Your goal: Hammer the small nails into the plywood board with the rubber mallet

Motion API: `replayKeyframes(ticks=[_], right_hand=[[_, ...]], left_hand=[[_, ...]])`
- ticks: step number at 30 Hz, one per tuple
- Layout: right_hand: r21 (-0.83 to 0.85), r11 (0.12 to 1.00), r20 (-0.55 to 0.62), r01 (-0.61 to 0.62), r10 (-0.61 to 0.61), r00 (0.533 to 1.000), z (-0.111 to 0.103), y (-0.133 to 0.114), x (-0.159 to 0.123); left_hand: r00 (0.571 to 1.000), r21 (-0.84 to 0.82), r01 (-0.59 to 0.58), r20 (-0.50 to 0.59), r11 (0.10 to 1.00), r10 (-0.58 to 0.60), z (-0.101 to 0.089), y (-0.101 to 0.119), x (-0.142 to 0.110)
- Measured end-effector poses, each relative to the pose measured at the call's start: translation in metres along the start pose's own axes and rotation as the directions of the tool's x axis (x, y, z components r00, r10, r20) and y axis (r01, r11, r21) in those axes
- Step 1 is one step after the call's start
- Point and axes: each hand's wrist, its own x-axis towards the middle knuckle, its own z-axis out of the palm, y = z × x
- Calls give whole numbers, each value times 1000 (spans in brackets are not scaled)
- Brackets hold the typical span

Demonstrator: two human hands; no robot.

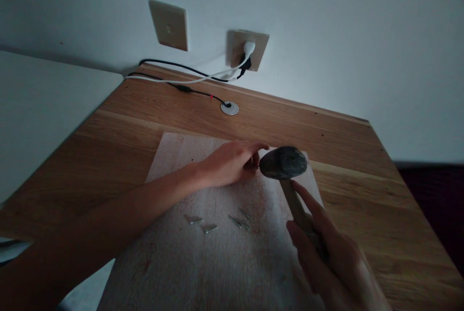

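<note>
My right hand (331, 253) is wrapped round the wooden handle of a hammer (283, 162), its index finger stretched along the handle. The dark, rounded hammer head is raised at the far right part of a pale wooden board (174, 265). Just left of the head, my left hand (232, 162) rests on the board with its fingers curled together. Whatever the left fingers pinch is hidden. Nearer to me, several silvery nails (209, 229) lie loose on the board in two small groups, below and right of my left forearm.
The board lies on a brown wooden desk (362, 204) against a white wall. Black and white cables (188, 80) run along the back to a wall socket (256, 42). A round cable grommet (229, 108) sits behind the board. A white surface (54, 103) borders the desk at left.
</note>
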Motion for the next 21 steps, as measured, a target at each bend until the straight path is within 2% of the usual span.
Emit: replayKeyframes(ticks=[8, 15, 21], right_hand=[[-54, 998, -72, 27, -31, 997, -4, -6, -4], [2, 1000, 17, -26, 26, 1000, -2, -1, -1], [-41, 997, -21, 60, -60, 998, 0, 4, -1]], left_hand=[[1000, -52, 1, 10, 999, -1, 1, -4, -1], [1000, 15, 18, -12, 1000, -17, 1, 3, 1], [1000, 16, 11, -1, 1000, -11, 0, 0, 0]])
